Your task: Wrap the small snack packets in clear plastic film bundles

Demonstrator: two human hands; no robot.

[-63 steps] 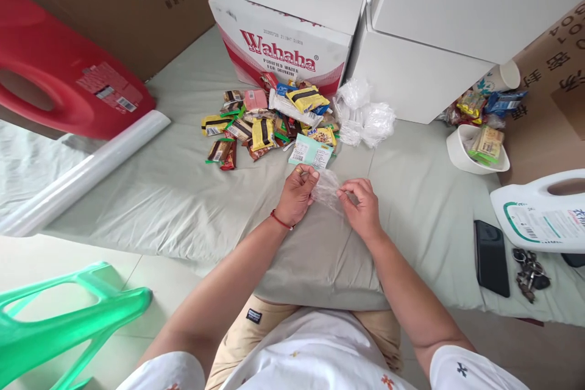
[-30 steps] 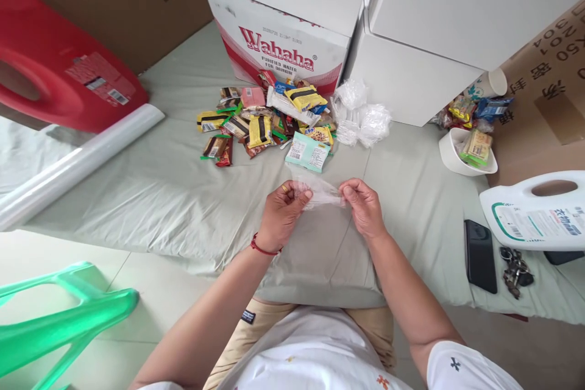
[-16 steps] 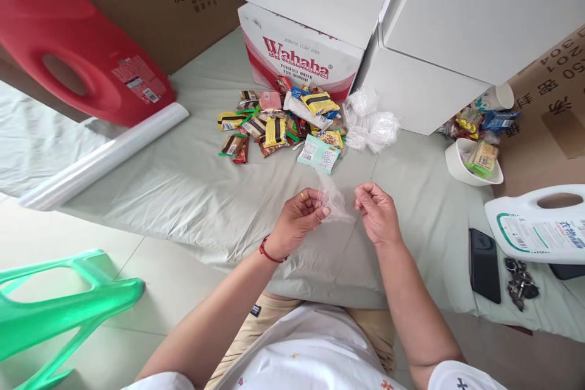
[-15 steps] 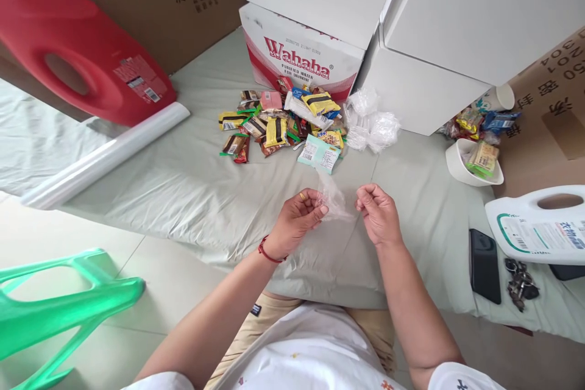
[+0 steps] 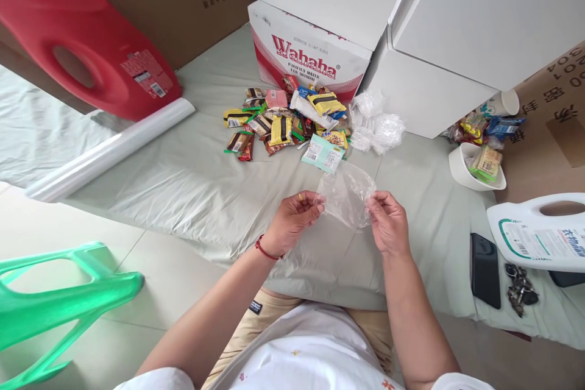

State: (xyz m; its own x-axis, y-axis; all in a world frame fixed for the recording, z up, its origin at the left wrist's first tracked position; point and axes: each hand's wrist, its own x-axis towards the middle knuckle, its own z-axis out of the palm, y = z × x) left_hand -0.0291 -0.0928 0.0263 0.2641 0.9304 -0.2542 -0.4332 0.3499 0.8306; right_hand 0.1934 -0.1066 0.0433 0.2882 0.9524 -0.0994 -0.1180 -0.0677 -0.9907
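A small clear plastic bag (image 5: 346, 196) is stretched between my two hands above the pale green sheet (image 5: 192, 183). My left hand (image 5: 292, 222) pinches its left edge with fingers closed. My right hand (image 5: 388, 222) pinches the right edge the same way. The bag's mouth is spread apart and looks empty. Just beyond the bag lies a pile of wrapped snacks (image 5: 283, 122), with a light green packet (image 5: 323, 153) nearest to my hands.
More crumpled clear bags (image 5: 377, 125) lie by a Wahaha carton (image 5: 311, 55). A white bowl (image 5: 461, 175) holds packets at right, near a phone (image 5: 485, 269), keys (image 5: 521, 289) and a white jug (image 5: 539, 231). A red jug (image 5: 86, 42), film roll (image 5: 109, 149) and green stool (image 5: 59, 304) stand left.
The bag was bunched small between my fingers; now my hands have drawn apart and it is spread wide. My view has shifted slightly left and up.
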